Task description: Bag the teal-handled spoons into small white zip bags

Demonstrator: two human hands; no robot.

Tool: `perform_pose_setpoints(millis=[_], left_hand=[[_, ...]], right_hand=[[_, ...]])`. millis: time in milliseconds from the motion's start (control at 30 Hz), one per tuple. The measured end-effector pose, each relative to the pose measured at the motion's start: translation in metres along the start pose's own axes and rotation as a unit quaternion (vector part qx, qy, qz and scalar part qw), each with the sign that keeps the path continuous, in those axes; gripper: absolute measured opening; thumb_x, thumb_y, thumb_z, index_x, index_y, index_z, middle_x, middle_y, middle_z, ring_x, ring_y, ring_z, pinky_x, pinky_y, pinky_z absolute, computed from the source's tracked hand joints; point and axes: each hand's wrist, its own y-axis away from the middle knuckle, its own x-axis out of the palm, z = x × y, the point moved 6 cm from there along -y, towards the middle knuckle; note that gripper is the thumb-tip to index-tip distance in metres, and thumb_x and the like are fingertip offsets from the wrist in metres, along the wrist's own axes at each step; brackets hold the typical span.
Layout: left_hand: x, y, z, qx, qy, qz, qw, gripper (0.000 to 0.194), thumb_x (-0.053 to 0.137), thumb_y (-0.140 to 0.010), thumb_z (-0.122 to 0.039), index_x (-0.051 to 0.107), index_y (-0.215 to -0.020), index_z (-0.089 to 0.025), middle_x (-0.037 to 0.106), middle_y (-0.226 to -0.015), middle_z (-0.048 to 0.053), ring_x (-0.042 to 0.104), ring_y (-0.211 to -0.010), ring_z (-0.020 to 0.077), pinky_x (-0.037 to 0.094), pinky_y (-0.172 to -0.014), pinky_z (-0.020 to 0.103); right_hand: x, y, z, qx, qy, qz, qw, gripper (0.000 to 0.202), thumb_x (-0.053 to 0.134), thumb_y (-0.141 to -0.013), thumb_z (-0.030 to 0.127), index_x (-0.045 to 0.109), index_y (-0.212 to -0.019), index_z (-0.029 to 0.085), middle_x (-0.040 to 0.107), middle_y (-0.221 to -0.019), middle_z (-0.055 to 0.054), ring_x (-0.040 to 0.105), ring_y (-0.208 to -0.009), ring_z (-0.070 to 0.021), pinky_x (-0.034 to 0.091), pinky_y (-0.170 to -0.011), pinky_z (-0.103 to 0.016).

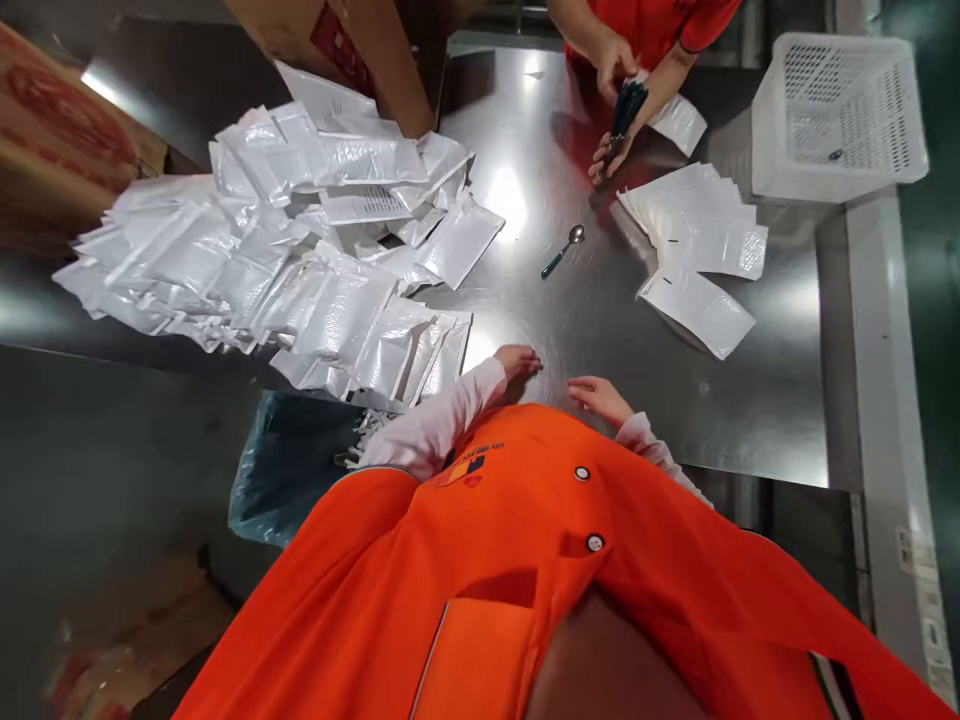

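Note:
My left hand (520, 362) rests at the near edge of the metal table, its fingers loosely bent and nothing visible in them. To its right, my right hand (600, 398) lies by the same edge with fingers stretched out, holding nothing. Ahead of both hands, apart from them, a small spoon (562, 252) with a dark green handle lies on the table, bowl pointing away to the right. Close to my left hand begins a large heap of white packets (337, 310). Beyond my right hand lies a fanned stack of white packets (701, 240).
Across the metal table (517, 130), a co-worker's hands (615, 75) hold a bundle of dark-handled utensils (628, 105). A white perforated basket (840, 120) stands at the far right. Cardboard boxes (60, 130) are on the left. A blue-lined bin (292, 460) sits below the near edge.

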Motion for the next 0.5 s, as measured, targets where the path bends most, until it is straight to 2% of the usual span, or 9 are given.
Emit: perform_pose_setpoints(millis=[67, 133, 200, 233, 267, 300, 367, 433, 500], left_hand=[[-0.007, 0.018, 0.035, -0.067, -0.039, -0.007, 0.997, 0.009, 0.063, -0.087, -0.015, 0.067, -0.092, -0.008, 0.067, -0.066, 0.007, 0.065, -0.06, 0.0163, 0.057, -0.078, 0.035], [-0.014, 0.032, 0.057, -0.111, -0.046, -0.017, 0.993, 0.01, 0.061, -0.089, -0.013, 0.069, -0.088, -0.007, 0.069, -0.069, 0.009, 0.066, -0.061, 0.0155, 0.056, -0.082, 0.034], [-0.014, 0.039, 0.063, -0.129, 0.005, -0.019, 0.991, 0.021, 0.056, -0.095, -0.02, 0.069, -0.084, -0.008, 0.071, -0.073, 0.011, 0.068, -0.065, 0.0164, 0.056, -0.084, 0.033], [-0.01, 0.04, 0.062, -0.128, 0.047, -0.008, 0.991, 0.029, 0.052, -0.098, -0.025, 0.07, -0.083, -0.008, 0.071, -0.075, 0.012, 0.07, -0.07, 0.0186, 0.056, -0.085, 0.033], [-0.003, 0.04, 0.059, -0.117, 0.091, 0.009, 0.989, 0.038, 0.046, -0.101, -0.03, 0.07, -0.082, -0.009, 0.072, -0.078, 0.014, 0.072, -0.078, 0.0215, 0.057, -0.086, 0.034], [0.005, 0.04, 0.054, -0.1, 0.127, 0.029, 0.986, 0.047, 0.039, -0.103, -0.034, 0.071, -0.081, -0.009, 0.072, -0.082, 0.016, 0.073, -0.089, 0.0237, 0.056, -0.088, 0.035], [0.02, 0.04, 0.044, -0.059, 0.169, 0.057, 0.982, 0.06, 0.026, -0.104, -0.036, 0.074, -0.084, -0.009, 0.073, -0.094, 0.019, 0.068, -0.114, 0.0243, 0.054, -0.096, 0.033], [0.033, 0.046, 0.037, -0.036, 0.193, 0.08, 0.977, 0.059, 0.024, -0.104, -0.035, 0.076, -0.095, -0.011, 0.073, -0.109, 0.018, 0.058, -0.133, 0.0218, 0.049, -0.105, 0.034], [0.043, 0.058, 0.032, -0.048, 0.203, 0.119, 0.971, 0.053, 0.032, -0.103, -0.044, 0.074, -0.111, -0.013, 0.072, -0.122, 0.018, 0.051, -0.142, 0.0245, 0.044, -0.112, 0.043]], right_hand=[[0.003, 0.01, -0.011, -0.012, 0.027, -0.007, 1.0, 0.029, 0.076, -0.084, 0.043, 0.07, -0.077, 0.016, 0.071, -0.069, -0.005, 0.062, -0.06, -0.0135, 0.05, -0.058, -0.024], [0.009, 0.017, -0.013, -0.03, 0.067, -0.031, 0.997, 0.047, 0.068, -0.087, 0.06, 0.069, -0.069, 0.016, 0.07, -0.065, -0.007, 0.064, -0.061, -0.0176, 0.053, -0.061, -0.029], [0.019, 0.02, 0.001, -0.085, 0.13, -0.06, 0.986, 0.059, 0.051, -0.095, 0.067, 0.074, -0.076, 0.016, 0.075, -0.074, -0.011, 0.071, -0.073, -0.0237, 0.057, -0.072, -0.035], [0.027, 0.021, 0.014, -0.137, 0.168, -0.069, 0.974, 0.061, 0.044, -0.099, 0.064, 0.078, -0.088, 0.016, 0.078, -0.088, -0.013, 0.074, -0.086, -0.027, 0.058, -0.083, -0.039], [0.038, 0.022, 0.03, -0.203, 0.21, -0.07, 0.954, 0.06, 0.039, -0.102, 0.06, 0.079, -0.105, 0.016, 0.078, -0.107, -0.015, 0.072, -0.105, -0.03, 0.055, -0.096, -0.044], [0.052, 0.024, 0.045, -0.274, 0.254, -0.061, 0.926, 0.058, 0.036, -0.104, 0.056, 0.074, -0.123, 0.016, 0.073, -0.128, -0.015, 0.065, -0.124, -0.0322, 0.048, -0.109, -0.048], [0.078, 0.03, 0.069, -0.398, 0.338, -0.029, 0.852, 0.063, 0.039, -0.104, 0.055, 0.056, -0.149, 0.015, 0.05, -0.157, -0.016, 0.039, -0.151, -0.0343, 0.029, -0.124, -0.056], [0.094, 0.036, 0.075, -0.47, 0.409, 0.002, 0.783, 0.076, 0.044, -0.101, 0.062, 0.041, -0.159, 0.012, 0.033, -0.167, -0.017, 0.019, -0.159, -0.0361, 0.015, -0.128, -0.062], [0.094, 0.038, 0.068, -0.494, 0.46, 0.017, 0.738, 0.085, 0.046, -0.098, 0.066, 0.035, -0.161, 0.011, 0.029, -0.168, -0.02, 0.016, -0.16, -0.0371, 0.008, -0.128, -0.065]])
